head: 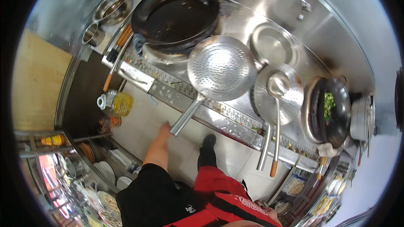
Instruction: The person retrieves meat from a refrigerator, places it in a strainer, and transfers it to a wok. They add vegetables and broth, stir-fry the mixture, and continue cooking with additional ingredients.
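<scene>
My left hand (165, 128), small and blurred, hangs at the end of my bare forearm. It is nearest to the handle end of a large perforated steel strainer (222, 67); contact cannot be made out. This strainer rests on the steel cooking range (176, 101), its handle jutting over the front edge. At the lower right, beside my red apron (221, 181), part of my right hand (272, 213) shows, mostly hidden. A steel ladle (278, 85) with a wooden handle end lies across a second perforated strainer (265, 101).
A large dark wok (180, 19) sits at the range's left. Chopped green vegetables (329, 105) lie in the right wok (342, 126). Behind the strainers stands a steel basin (273, 44) of liquid. An oil jug (120, 103) and plate shelves (104, 170) are to the left.
</scene>
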Motion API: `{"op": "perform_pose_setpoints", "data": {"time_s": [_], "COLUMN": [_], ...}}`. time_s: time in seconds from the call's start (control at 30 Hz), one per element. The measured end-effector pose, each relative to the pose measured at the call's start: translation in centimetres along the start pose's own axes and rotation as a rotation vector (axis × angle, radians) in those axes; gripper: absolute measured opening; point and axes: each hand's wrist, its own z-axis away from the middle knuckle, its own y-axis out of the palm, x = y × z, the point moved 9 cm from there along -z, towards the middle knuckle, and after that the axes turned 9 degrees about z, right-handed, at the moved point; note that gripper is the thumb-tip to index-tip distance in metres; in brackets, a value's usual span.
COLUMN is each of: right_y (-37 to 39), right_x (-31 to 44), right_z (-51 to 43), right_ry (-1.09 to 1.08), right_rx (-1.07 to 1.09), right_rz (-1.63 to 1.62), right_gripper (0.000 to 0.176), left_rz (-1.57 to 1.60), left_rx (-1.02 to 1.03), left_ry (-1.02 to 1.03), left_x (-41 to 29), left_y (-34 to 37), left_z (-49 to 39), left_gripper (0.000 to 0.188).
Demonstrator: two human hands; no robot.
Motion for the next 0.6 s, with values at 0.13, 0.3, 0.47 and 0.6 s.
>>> {"op": "perform_pose_setpoints", "data": {"time_s": [0.13,0.3,0.47,0.6], "right_y": [4.8,10.6,16.8,27.5], "right_x": [1.3,-4.7,-11.2,-17.7], "right_z": [1.4,1.8,6.2,4.0], "right_ry": [0.043,0.081,0.202,0.188], "right_rx": [-0.001,-0.151,-0.321,-0.266], "right_rz": [-0.108,-0.377,-0.567,-0.678], "right_gripper": [0.037,0.041,0.042,0.033], "left_rz": [-1.183,-0.849,-0.926,-1.149], "left_rx": [0.725,0.718,0.664,0.731], "left_ry": [0.603,0.577,0.746,0.971], "left_x": [0.1,-5.3,-19.7,-24.8], "left_y": [14.8,23.0,25.5,33.6], "left_z": [8.6,19.7,34.2,42.0], "left_gripper": [0.034,0.050,0.052,0.051]}}
